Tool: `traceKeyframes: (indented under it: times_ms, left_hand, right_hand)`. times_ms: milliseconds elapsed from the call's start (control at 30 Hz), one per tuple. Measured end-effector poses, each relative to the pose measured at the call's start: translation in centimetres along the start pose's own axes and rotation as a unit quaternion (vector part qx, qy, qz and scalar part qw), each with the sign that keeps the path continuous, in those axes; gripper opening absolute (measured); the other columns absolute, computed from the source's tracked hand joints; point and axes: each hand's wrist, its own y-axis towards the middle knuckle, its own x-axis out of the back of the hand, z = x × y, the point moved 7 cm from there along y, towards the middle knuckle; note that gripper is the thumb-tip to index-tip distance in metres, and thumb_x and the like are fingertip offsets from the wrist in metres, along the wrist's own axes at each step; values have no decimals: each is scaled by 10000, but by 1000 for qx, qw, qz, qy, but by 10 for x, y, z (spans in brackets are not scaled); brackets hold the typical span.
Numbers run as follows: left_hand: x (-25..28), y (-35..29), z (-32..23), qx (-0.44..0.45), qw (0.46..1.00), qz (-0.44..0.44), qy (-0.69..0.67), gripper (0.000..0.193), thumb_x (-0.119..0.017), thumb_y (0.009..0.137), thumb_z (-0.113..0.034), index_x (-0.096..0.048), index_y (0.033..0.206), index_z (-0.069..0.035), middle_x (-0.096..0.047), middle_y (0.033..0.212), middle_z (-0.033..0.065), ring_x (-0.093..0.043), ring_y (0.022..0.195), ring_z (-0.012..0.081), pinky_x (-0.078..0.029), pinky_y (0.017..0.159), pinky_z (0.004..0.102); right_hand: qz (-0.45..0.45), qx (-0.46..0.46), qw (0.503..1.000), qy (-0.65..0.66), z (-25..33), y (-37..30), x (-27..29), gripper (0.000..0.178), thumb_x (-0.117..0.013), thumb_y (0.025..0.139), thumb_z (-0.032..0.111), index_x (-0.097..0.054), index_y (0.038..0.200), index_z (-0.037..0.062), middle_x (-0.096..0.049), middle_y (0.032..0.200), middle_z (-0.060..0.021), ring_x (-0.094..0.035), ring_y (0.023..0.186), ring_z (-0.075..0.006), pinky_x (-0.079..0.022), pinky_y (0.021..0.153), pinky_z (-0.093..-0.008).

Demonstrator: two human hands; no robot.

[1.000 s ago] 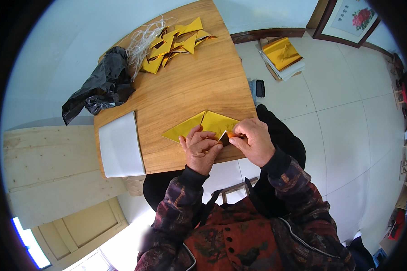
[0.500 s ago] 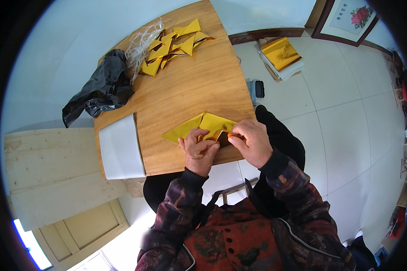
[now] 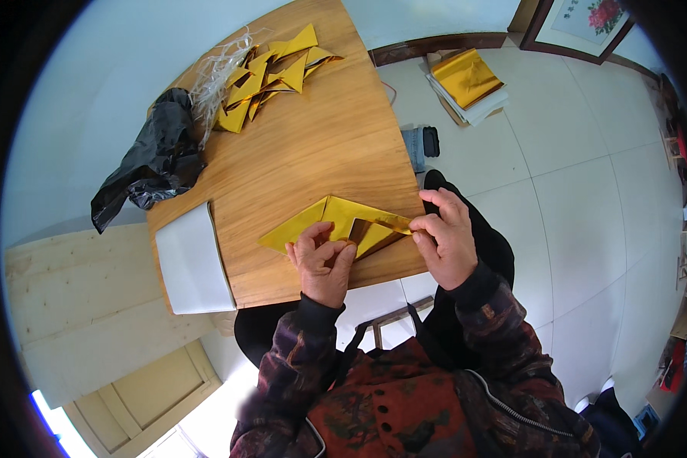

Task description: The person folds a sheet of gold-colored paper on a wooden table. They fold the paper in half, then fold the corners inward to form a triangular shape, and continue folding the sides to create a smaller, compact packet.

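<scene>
A partly folded sheet of gold foil paper (image 3: 336, 215) lies near the front edge of the wooden table (image 3: 305, 130). My left hand (image 3: 322, 263) rests on its near side, thumb and forefinger pinched on the paper beside a dark gap between the layers. On the right, my right hand (image 3: 446, 238) pinches the paper's pointed right tip between thumb and forefinger, its other fingers curled loosely. The right part of the sheet stands partly unfolded, with a strip stretching to that tip. Its left part lies flat as a pointed flap.
Several folded gold paper pieces (image 3: 263, 80) are heaped at the far left, beside white plastic strings (image 3: 215, 84) and a black plastic bag (image 3: 160, 149). A grey-white pad (image 3: 196, 261) covers the left corner. A stack of gold and white paper (image 3: 469, 84) lies on the tiled floor.
My right hand has moved right, drawing the paper's right corner out into a point. The fold between my hands has opened wider. My left hand keeps its pinch.
</scene>
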Motion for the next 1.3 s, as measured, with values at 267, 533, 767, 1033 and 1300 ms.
traceKeyframes:
  times_ms: [267,533,767,1033,1300]
  left_hand:
    - [5,2,-10,-17,999,-23,35,82,-782,790,-118,-756,853,-72,-579,1217,105,-547,1114,253,-250,1046,444]
    - [10,15,-25,-35,988,-10,150,93,-791,749,-154,-751,794,-83,-619,1140,74,-520,1025,278,-373,923,402]
    - [9,26,-27,-20,983,3,184,107,-793,735,-195,-740,752,-104,-610,1053,50,-516,995,271,-369,890,411]
    - [8,29,-24,-11,983,5,183,111,-795,728,-190,-726,739,-103,-592,1014,44,-502,976,266,-356,888,407]
    - [7,30,-24,-11,983,4,183,118,-796,724,-179,-712,725,-97,-595,1022,53,-499,976,277,-352,890,411]
  right_hand:
    - [26,-37,997,68,-12,4,-2,94,-703,814,38,-647,882,70,-506,1384,-164,-401,1326,-396,-340,1079,-458]
    - [11,-42,997,68,-11,9,-3,94,-715,812,50,-623,830,51,-522,1359,-198,-426,1302,-403,-362,1057,-450]
    - [-14,-37,998,42,-8,11,-4,133,-742,792,60,-612,815,46,-533,1345,-195,-476,1257,-397,-420,1005,-435]
    - [-24,-53,998,25,-7,12,-4,179,-755,777,60,-577,792,45,-539,1327,-198,-513,1204,-378,-443,968,-425]
    - [-28,-81,995,42,-9,11,-6,201,-762,768,79,-569,812,43,-543,1312,-198,-517,1188,-385,-444,958,-431]
